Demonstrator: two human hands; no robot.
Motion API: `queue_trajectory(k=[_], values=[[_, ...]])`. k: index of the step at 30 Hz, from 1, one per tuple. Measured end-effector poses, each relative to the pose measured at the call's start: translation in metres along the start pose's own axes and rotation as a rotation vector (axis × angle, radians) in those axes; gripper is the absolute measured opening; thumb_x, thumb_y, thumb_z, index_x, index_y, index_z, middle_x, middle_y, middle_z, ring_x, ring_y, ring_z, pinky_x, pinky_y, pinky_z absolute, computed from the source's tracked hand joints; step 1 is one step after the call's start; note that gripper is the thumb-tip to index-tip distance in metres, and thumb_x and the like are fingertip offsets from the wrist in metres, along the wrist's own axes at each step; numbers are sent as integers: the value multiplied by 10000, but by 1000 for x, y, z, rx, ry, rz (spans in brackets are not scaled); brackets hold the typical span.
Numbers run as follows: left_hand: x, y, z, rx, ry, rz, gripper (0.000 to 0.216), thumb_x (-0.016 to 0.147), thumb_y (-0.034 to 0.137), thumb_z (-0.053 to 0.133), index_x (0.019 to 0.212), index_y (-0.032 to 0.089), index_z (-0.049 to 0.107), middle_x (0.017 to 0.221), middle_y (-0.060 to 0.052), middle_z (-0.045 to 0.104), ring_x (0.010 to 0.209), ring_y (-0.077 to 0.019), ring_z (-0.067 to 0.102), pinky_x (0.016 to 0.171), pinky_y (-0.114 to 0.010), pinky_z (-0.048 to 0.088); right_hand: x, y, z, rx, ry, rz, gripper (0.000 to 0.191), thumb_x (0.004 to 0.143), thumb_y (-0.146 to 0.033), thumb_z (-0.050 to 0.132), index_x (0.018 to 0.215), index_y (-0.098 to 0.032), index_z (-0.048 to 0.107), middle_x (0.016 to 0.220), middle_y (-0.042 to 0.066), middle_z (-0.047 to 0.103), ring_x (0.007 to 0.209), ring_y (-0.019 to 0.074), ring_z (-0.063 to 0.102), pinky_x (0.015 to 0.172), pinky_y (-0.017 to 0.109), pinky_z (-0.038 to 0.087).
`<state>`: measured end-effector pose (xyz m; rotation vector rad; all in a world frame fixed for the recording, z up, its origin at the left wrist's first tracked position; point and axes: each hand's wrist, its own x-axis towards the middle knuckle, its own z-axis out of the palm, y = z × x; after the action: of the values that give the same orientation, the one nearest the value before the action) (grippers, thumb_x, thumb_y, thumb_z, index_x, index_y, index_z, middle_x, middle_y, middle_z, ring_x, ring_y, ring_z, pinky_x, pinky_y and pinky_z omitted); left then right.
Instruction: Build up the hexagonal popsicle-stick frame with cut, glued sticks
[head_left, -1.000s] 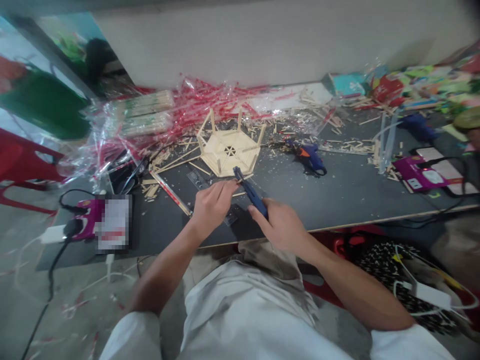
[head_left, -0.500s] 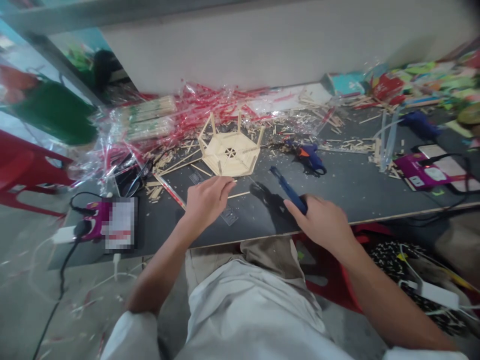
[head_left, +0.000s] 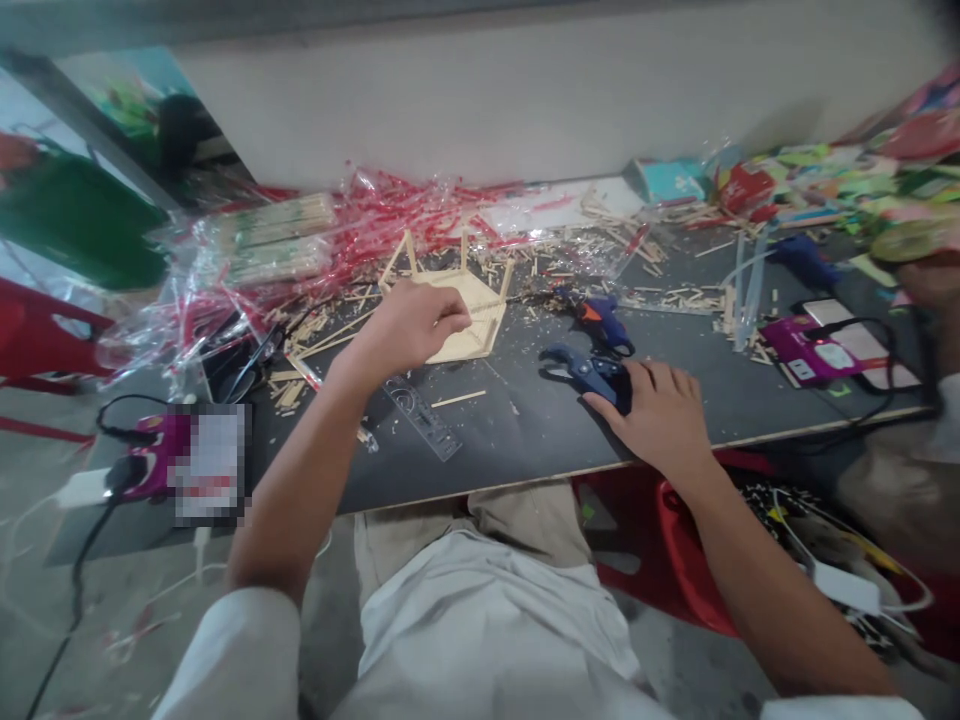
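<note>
My left hand (head_left: pixel 409 325) reaches over the dark table (head_left: pixel 525 430) and its curled fingers rest on the hexagonal model of wooden sticks (head_left: pixel 469 310); what they pinch, if anything, is hidden. My right hand (head_left: pixel 664 415) lies on the table with its fingers over the handles of the blue cutters (head_left: pixel 581 365), which lie flat on the board. A blue glue gun (head_left: pixel 604 320) lies just beyond the cutters. A clear ruler (head_left: pixel 424 415) and a loose wooden stick (head_left: pixel 459 399) lie between my hands.
Red-striped plastic wrappers (head_left: pixel 360 230) and packs of sticks (head_left: pixel 270 235) are heaped at the back left. Wood scraps litter the table. A purple power strip (head_left: pixel 161 465) sits at the left, another purple device (head_left: pixel 814 355) with cables at the right. Coloured paper clutter (head_left: pixel 847 170) fills the far right.
My right hand swung the blue cutters away to the right and laid them on the table. My left hand moved forward from the table onto the stick model.
</note>
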<state>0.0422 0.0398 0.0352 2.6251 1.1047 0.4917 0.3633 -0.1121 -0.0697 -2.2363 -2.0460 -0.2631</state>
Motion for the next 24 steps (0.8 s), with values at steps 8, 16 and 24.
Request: queue_trajectory(k=[8, 16, 24], values=[[26, -19, 2, -135, -302, -28, 271, 930, 346, 521, 905, 179, 733, 853, -39, 798, 722, -158, 661, 708, -278, 476, 4, -9, -5, 73, 47, -25, 679, 1009, -529, 499, 1441, -6, 530, 1403, 302, 610, 1329, 426, 550, 1164, 549, 367], [33, -15, 1, -233, -383, 46, 217, 936, 327, 545, 874, 210, 717, 872, -4, 805, 763, -165, 694, 749, -292, 483, 44, -77, -82, 587, 145, -51, 312, 982, -422, 599, 1158, -198, 726, 1058, 140, 768, 974, 310, 719, 935, 455, 530], [32, -16, 1, -178, -363, 71, 232, 974, 342, 510, 925, 205, 691, 913, -11, 805, 806, -165, 677, 775, -283, 461, 120, -105, -54, 879, -45, -422, 137, 921, -287, 684, 992, -188, 746, 1000, 79, 744, 849, 204, 668, 858, 377, 534]])
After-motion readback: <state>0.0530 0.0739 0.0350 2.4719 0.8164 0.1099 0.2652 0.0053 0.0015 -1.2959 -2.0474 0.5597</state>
